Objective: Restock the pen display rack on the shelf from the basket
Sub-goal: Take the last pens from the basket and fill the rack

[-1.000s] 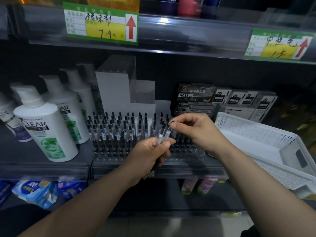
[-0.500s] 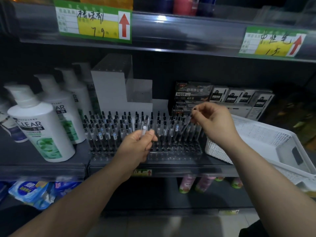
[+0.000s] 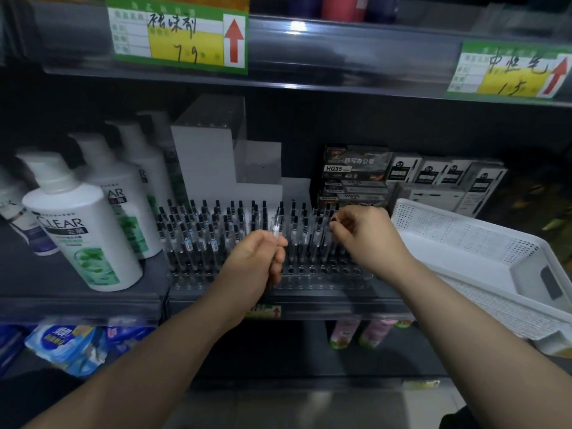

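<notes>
**stockr:** So where's everything at? The left hand (image 3: pixel 257 258) is curled round a clear pen (image 3: pixel 275 226), fist low on the barrel, black top sticking up. The right hand (image 3: pixel 366 239) has its fingertips pinched on the top of a second pen (image 3: pixel 330 230) standing at the right side of the rack (image 3: pixel 309 281).

**binlurker:** Yep, and the bit that matters is the left one. That pen's long axis is pretty much upright, leaning a touch to the right, tip end down inside the fist. The open holes (image 3: pixel 312 269) sit in the front rows, just beside that hand, low and to its right. So it lines up nearly straight already. I'd guess it goes down and slightly right.

**stockr:** Which hand is closer to them?

**binlurker:** Left for the middle holes, right for the far end. The basket (image 3: pixel 464 239) is propped on the shelf (image 3: pixel 77 300) right of the rack, so the right hand is nearer for a refill.
</notes>
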`<state>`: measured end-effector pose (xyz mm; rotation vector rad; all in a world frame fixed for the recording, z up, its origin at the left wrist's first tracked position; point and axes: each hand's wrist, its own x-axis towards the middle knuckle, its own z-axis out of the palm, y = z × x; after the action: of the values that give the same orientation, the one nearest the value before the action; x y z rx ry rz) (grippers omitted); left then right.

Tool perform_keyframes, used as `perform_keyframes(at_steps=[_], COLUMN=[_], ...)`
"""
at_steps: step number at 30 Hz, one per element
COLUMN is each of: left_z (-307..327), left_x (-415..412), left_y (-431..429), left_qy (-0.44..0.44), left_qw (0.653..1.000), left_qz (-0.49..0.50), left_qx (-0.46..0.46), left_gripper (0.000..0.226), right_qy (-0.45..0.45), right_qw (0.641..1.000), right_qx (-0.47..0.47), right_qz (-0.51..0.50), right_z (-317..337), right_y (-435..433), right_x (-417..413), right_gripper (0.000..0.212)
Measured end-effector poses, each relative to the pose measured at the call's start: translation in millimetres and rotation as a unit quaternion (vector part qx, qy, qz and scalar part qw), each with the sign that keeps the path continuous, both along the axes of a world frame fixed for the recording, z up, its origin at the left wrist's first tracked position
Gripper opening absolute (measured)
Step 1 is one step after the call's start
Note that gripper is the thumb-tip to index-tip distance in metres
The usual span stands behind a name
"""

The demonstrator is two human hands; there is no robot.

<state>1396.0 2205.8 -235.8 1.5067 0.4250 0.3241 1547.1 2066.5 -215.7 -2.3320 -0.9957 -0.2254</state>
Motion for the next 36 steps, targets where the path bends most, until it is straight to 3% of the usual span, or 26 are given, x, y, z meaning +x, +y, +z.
perform_keyframes(at_steps=[11,15,18,22,26,29,36], left_z=[-2.7,-1.2,0.0,2.5,7.5,14.6,23.7], left_x=[0.3,4.0,9.2,15.7,18.7,16.0,9.1], left_y=[-5.3,-13.3,-23.6,-33.5,-28.7,-23.2,-8.8], left_qy=[0.006,-0.003,-0.008,-0.012,-0.026,-0.04,-0.027], left_qw=[1.0,0.999,0.998,0.998,0.994,0.973,0.901], left_qz=[-0.018,-0.033,-0.042,-0.042,-0.038,-0.024,0.018], left_qx=[-0.017,-0.038,-0.051,-0.054,0.094,0.227,0.433], left_gripper=[0.015,0.016,0.014,0.014,0.021,0.032,0.042], right_qy=[0.037,0.133,0.213,0.25,0.253,0.246,0.106], right_qw=[0.998,0.982,0.966,0.956,0.951,0.949,0.982], right_qx=[0.05,0.111,0.102,0.105,0.156,0.189,0.156], right_qz=[-0.002,0.069,0.105,0.11,0.086,0.057,-0.03], right_z=[13.7,26.2,28.3,27.0,38.0,43.2,21.4], right_y=[-11.6,-12.9,-13.6,-15.2,-27.0,-39.2,-44.9], right_x=[-9.9,-24.8,-30.7,-29.7,-23.8,-12.7,7.0], right_gripper=[0.009,0.006,0.013,0.018,0.021,0.015,0.01])
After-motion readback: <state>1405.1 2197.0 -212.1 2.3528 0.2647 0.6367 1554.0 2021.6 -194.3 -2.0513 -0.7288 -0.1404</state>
